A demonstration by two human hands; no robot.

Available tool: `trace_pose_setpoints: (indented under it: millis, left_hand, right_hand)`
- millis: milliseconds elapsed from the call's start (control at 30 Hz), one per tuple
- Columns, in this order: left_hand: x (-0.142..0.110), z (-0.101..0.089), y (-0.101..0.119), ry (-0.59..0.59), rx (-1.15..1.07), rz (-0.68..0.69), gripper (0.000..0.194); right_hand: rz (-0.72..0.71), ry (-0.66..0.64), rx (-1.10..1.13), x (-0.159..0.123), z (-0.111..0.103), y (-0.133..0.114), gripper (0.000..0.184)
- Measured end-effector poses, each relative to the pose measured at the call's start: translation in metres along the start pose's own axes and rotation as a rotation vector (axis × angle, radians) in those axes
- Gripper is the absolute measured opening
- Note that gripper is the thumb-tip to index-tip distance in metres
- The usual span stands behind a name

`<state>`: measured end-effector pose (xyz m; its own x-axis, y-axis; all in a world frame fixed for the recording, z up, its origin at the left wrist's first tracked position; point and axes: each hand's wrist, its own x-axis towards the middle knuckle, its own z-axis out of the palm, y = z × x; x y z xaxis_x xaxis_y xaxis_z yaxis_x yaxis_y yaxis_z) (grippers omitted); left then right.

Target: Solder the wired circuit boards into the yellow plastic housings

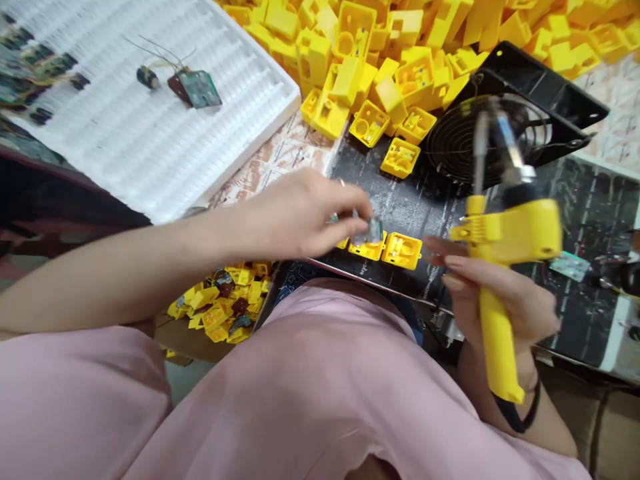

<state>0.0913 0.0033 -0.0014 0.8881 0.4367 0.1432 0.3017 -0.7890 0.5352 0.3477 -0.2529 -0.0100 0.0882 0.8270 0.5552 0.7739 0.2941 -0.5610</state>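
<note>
My left hand (325, 213) pinches a small circuit board (374, 230), slightly blurred, just over a row of open yellow plastic cases near the mat's front edge. One yellow case (367, 250) lies partly beneath the board, and another case (403, 251) sits to its right with its inside facing up. In my right hand (505, 300) is a yellow soldering gun (507, 233), gripped by its handle, its metal tip pointing up and away from me. The gun is blurred, and its cable loops by my wrist.
Many yellow cases (350, 80) are heaped at the back. A black fan (520, 113) stands behind the soldering gun. On the left, a white foam tray (240, 87) bears wired circuit boards (200, 89). A box of yellow pieces (220, 303) is below the table edge. Another circuit board (570, 267) lies right.
</note>
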Motion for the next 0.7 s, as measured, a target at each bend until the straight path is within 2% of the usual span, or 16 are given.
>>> trace_pose_setpoints:
  millis: [133,200,300,433,533,600,633,700]
  left_hand:
    - [0.005,-0.001,0.047,-0.041,-0.083,0.060,0.046]
    - [0.004,-0.006,0.060,-0.064,-0.153,0.063,0.042]
    - [0.001,-0.010,0.062,-0.111,-0.320,0.049,0.040]
    - [0.001,0.005,0.056,-0.074,-0.532,-0.055,0.040]
    - [0.007,0.026,0.061,0.016,-0.869,-0.186,0.034]
    - [0.011,0.039,0.070,0.021,-1.158,-0.276,0.035]
    - [0.012,0.045,0.075,-0.013,-1.302,-0.320,0.038]
    - [0.011,0.055,0.083,-0.175,-1.540,-0.388,0.043]
  right_hand:
    - [-0.101,0.042,0.079,0.028,0.020,-0.019,0.023]
    - [-0.081,0.107,0.111,0.029,0.027,-0.022,0.029]
    - [-0.011,0.247,0.156,0.020,0.032,-0.023,0.039]
    - [0.010,0.315,0.174,0.008,0.030,-0.023,0.032]
    - [0.011,0.324,0.215,0.003,0.026,-0.026,0.027]
    - [0.030,0.308,0.262,0.002,0.022,-0.030,0.029]
    - [0.054,0.312,0.288,0.001,0.020,-0.033,0.030]
    - [0.120,0.349,0.314,0.000,0.017,-0.036,0.033]
